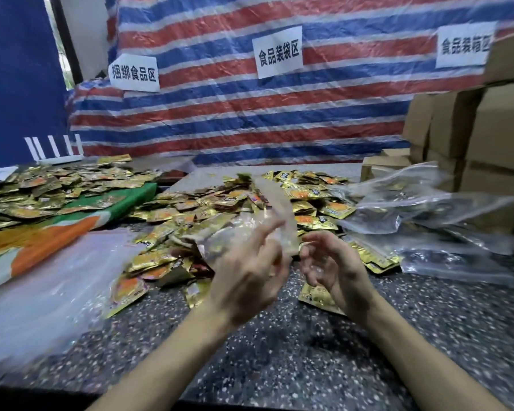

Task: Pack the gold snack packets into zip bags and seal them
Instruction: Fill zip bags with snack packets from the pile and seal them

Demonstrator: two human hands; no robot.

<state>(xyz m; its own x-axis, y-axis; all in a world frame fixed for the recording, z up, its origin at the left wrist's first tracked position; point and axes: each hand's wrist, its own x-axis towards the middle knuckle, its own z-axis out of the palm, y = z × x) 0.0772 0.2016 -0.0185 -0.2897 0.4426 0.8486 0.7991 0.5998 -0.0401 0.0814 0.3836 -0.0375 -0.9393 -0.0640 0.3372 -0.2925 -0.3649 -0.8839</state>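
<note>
**A:** What fills the back of the room?

**B:** A red, white and blue striped tarp (250,120) hangs across the wall under clear film. Three white paper signs (279,51) with printed characters are fixed to it. Brown cardboard boxes (487,137) stand stacked at the right edge.

**A:** And the work surface?

**B:** A dark speckled tabletop (279,345) runs the width of the scene. On its left, a green and orange sheet (80,223) carries a side spread of packets (57,185). In front of that sheet lies a blurred stack of empty clear bags (42,280).

**A:** Where is the main stock?

**B:** The gold snack packets (190,215) lie heaped in the middle of the table, directly ahead of the person. To the right of the heap, near the boxes, filled bags (428,209) lie overlapping, with dark and gold contents showing through the plastic.

**A:** What are the hands doing?

**B:** Both are raised over the near edge of the heap, bare forearms reaching in from below. The left hand (250,277) has its fingers curled round a clear zip bag (275,209), which stands up from the grip above the packets. Motion blur hides whether anything is inside it. The right hand (330,265) sits just beside it, palm turned toward the left hand. Its fingers are loosely curled at the bag's lower edge, and I cannot tell whether they pinch the plastic. One loose packet (318,295) lies flat on the table beneath that wrist.
</note>
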